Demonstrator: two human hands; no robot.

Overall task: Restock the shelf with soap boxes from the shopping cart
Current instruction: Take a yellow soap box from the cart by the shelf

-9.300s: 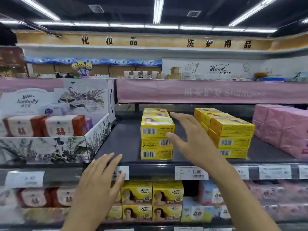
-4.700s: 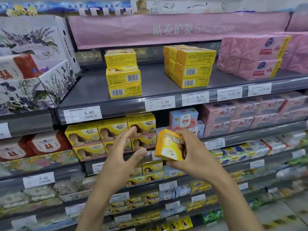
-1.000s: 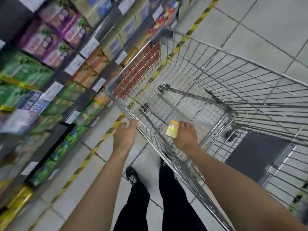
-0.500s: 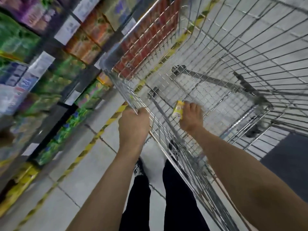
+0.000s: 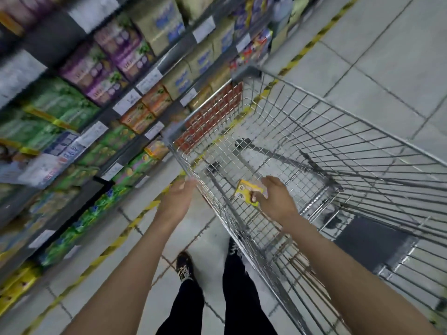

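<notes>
A wire shopping cart [image 5: 314,112] stands in the aisle in front of me. Inside its basket my right hand [image 5: 275,199] grips a small yellow soap box [image 5: 246,193] by its near end, lifted a little above the wire floor. My left hand [image 5: 177,201] is at the cart's left rim, fingers loosely extended and touching or just off the wire; nothing is in it. The shelf [image 5: 101,97] runs along the left, blurred, packed with green, purple, orange and beige packs.
A yellow-black floor stripe [image 5: 116,240] runs along the shelf base. My legs and shoes [image 5: 185,267] stand between shelf and cart. A dark panel [image 5: 372,240] lies at the cart's near right. Tiled floor [image 5: 387,44] opens to the right.
My right hand has raised the yellow box off the cart floor and turned it flatter. My left hand has loosened from the cart rim it was gripping. The view has pulled back.
</notes>
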